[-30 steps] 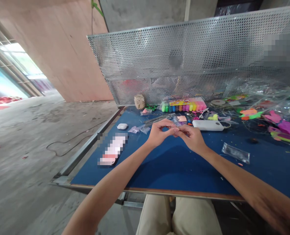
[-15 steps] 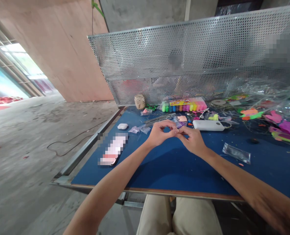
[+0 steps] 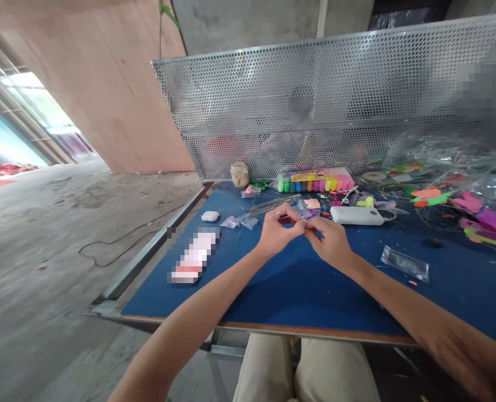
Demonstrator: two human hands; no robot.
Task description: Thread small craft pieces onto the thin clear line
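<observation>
My left hand [image 3: 279,231] and my right hand [image 3: 330,239] meet over the middle of the blue table [image 3: 281,296], fingertips pinched together. A thin wire [image 3: 278,214] seems to run across the fingers of my left hand. Whatever lies in the right hand's pinch is too small to make out. Just behind the hands lie a bundle of thin metal wires [image 3: 275,204] and a peach-coloured piece of clay [image 3: 312,204] on plastic. To the right of them is a white oblong device [image 3: 355,215] with a cable.
A pack of coloured clay [image 3: 314,181] stands before a perforated metal panel [image 3: 273,100]. On the left lie a white earbud case [image 3: 210,216] and a blurred phone-like object [image 3: 195,257]. A clear plastic packet [image 3: 405,263] and colourful foam shapes [image 3: 471,202] occupy the right side.
Both hands stay pinched together at nearly the same place. The left hand has shifted very slightly right, and the thin wire across its fingers shows more clearly.
</observation>
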